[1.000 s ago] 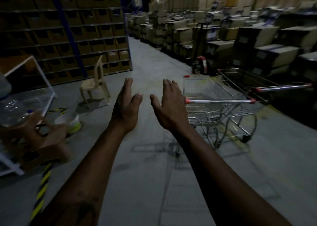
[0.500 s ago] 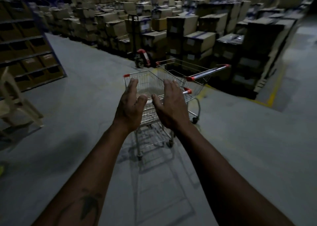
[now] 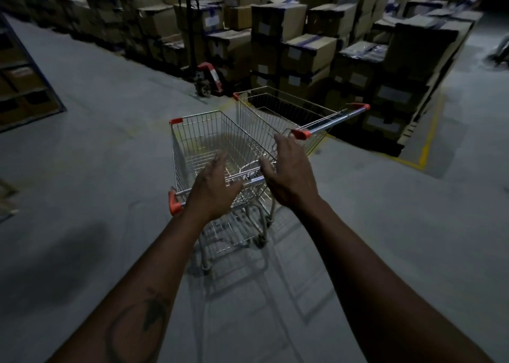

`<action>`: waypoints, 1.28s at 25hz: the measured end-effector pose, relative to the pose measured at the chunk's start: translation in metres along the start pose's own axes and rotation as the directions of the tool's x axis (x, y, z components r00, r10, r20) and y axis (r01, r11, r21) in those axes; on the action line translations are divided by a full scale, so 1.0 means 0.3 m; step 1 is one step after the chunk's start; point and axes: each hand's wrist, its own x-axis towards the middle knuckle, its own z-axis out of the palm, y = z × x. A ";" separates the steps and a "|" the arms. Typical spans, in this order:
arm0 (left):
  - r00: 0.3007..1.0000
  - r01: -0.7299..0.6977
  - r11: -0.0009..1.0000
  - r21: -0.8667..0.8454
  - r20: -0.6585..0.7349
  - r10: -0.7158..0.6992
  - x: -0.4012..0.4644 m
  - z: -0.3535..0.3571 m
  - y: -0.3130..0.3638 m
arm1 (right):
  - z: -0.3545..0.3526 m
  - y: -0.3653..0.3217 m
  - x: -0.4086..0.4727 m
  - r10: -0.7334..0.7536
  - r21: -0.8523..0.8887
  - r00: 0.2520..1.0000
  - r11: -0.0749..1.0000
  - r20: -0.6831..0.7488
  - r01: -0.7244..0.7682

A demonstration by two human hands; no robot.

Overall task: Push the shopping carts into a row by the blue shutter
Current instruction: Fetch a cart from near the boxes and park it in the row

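Observation:
Two wire shopping carts with red corner caps stand on the grey floor. The near cart [image 3: 203, 139] is right in front of me, its handle bar [image 3: 181, 194] running under my hands. My left hand [image 3: 212, 186] hovers over the bar with fingers spread, holding nothing. My right hand [image 3: 292, 172] is also open, just above the bar's right end. The second cart [image 3: 278, 109] stands behind and to the right, angled, its handle [image 3: 330, 121] pointing right. No blue shutter is in view.
Stacks of cardboard boxes [image 3: 303, 48] fill the back and right. A pallet jack [image 3: 206, 78] with red trim stands by them, just left of the far cart. Shelving [image 3: 24, 87] is at the left edge. A yellow floor line [image 3: 427, 145] borders the boxes.
I have turned right and come closer to the carts. My hands moved from mid-air to just over the near cart's handle, still open.

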 end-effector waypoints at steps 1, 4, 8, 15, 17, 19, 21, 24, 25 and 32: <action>0.999 0.033 0.999 0.035 0.027 -0.034 0.046 0.018 -0.041 | 0.031 0.019 0.047 -0.001 -0.010 1.000 1.000 0.024 0.001; 0.988 0.083 0.986 0.144 0.115 -0.100 0.159 0.061 -0.135 | 0.129 0.087 0.178 0.008 -0.037 0.992 0.999 0.128 -0.004; 0.973 0.088 0.954 0.286 0.182 -0.145 0.306 0.125 -0.236 | 0.295 0.185 0.368 -0.053 -0.137 0.928 0.984 0.368 0.110; 0.847 0.294 0.781 0.551 0.229 -0.480 0.401 0.297 -0.360 | 0.577 0.350 0.496 -0.029 -0.302 0.646 0.867 0.763 0.396; 0.835 0.341 0.747 0.570 0.181 -0.519 0.435 0.304 -0.391 | 0.647 0.357 0.534 -0.076 -0.259 0.620 0.864 0.781 0.431; 0.838 0.334 0.706 0.624 0.146 -0.525 0.459 0.283 -0.430 | 0.693 0.337 0.562 -0.106 -0.227 0.587 0.855 0.803 0.466; 0.836 0.318 0.661 0.680 0.129 -0.534 0.489 0.255 -0.461 | 0.721 0.313 0.577 -0.133 -0.197 0.586 0.863 0.799 0.465; 0.828 0.298 0.651 0.698 0.151 -0.541 0.517 0.225 -0.491 | 0.733 0.279 0.579 -0.155 -0.218 0.652 0.864 0.742 0.453; 0.827 0.298 0.651 0.698 0.151 -0.541 0.519 0.221 -0.501 | 0.731 0.271 0.578 -0.140 -0.231 0.663 0.868 0.736 0.440; 0.860 0.278 0.675 0.684 0.136 -0.492 0.454 0.202 -0.520 | 0.744 0.211 0.507 -0.039 -0.280 0.714 0.904 0.699 0.323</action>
